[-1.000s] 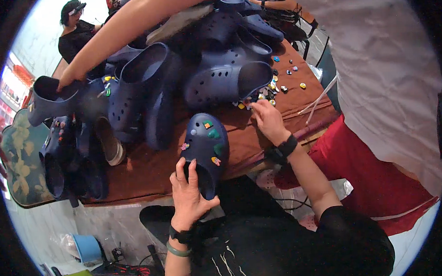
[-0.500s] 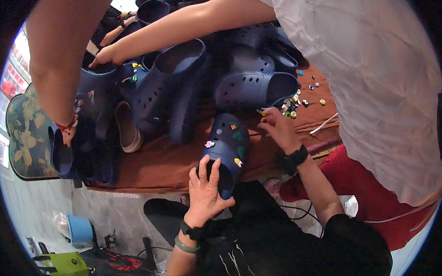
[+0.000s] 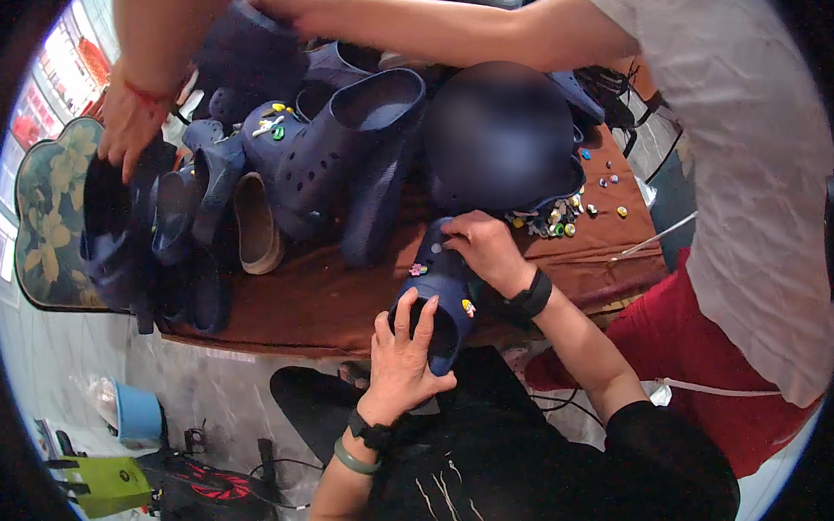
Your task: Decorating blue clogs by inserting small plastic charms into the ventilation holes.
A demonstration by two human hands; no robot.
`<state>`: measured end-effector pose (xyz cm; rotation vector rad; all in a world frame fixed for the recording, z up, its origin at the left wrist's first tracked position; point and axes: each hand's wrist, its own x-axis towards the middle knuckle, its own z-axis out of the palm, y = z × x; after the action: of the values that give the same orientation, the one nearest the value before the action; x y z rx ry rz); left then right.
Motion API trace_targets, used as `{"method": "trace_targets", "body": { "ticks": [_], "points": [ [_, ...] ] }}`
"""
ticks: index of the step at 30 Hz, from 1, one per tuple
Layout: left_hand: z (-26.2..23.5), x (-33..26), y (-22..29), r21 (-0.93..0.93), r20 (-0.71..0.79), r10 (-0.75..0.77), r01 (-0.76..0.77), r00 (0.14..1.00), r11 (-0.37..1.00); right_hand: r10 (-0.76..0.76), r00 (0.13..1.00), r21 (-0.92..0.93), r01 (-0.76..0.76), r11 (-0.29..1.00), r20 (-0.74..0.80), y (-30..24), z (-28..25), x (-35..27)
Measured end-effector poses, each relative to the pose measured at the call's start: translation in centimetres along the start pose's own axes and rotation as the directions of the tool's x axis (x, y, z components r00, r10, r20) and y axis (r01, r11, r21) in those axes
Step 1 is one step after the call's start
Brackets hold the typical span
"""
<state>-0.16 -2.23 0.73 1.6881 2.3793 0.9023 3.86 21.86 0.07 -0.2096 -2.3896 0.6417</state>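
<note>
A dark blue clog [image 3: 441, 285] with holes in its upper rests at the table's near edge. My left hand [image 3: 400, 357] is closed around its heel opening, fingers over the rim and thumb at the side. At the toe, my right hand [image 3: 492, 250] has its thumb and fingers pinched together against the upper; what they hold, if anything, is hidden. A pink flower charm [image 3: 418, 270] and a yellow-and-white charm [image 3: 468, 307] are on the clog. Beyond my right hand lies a pile of small colourful charms [image 3: 555, 223].
More blue clogs [image 3: 308, 177] crowd the brown-covered table [image 3: 281, 316]. A co-worker in a white top [image 3: 726, 158] stands at the right, arms reaching across to the clogs at the left. A blue bucket [image 3: 138, 413] stands on the floor.
My right hand has moved left from beside the charm pile onto the clog's toe. My left hand still holds the heel. The co-worker has lifted a blue clog at the upper left.
</note>
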Motion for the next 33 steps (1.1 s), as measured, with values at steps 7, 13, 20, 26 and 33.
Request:
{"method": "trace_targets", "body": {
  "ticks": [7, 13, 20, 26, 33],
  "points": [
    [-0.2, 0.0, 0.0, 0.009, -0.002, -0.006, 0.006, 1.0, 1.0, -0.167, 0.983, -0.241, 0.18, 0.953, 0.073, -1.3, -0.3, -0.6],
    [-0.8, 0.3, 0.5, -0.034, 0.042, 0.001, 0.001, 0.999, 0.999, -0.234, 0.969, -0.205, 0.247, 0.947, 0.084, -0.6, -0.8, -1.2],
    [-0.7, 0.3, 0.2, 0.017, 0.047, 0.009, -0.01, 0.999, 1.0, -0.298, 0.925, -0.35, 0.366, 0.862, 0.234, -2.0, -1.9, -1.2],
    [-0.5, 0.4, -0.1, 0.005, 0.027, 0.034, -0.034, 0.999, 0.999, -0.359, 0.882, -0.393, 0.46, 0.796, 0.304, -1.5, -1.9, 0.3],
    [-0.5, 0.2, 0.1, 0.0, 0.023, 0.027, -0.027, 0.999, 1.0, -0.002, 0.913, 0.007, -0.001, 1.0, 0.408, 1.9, -2.8, 4.9]
  ]
}}
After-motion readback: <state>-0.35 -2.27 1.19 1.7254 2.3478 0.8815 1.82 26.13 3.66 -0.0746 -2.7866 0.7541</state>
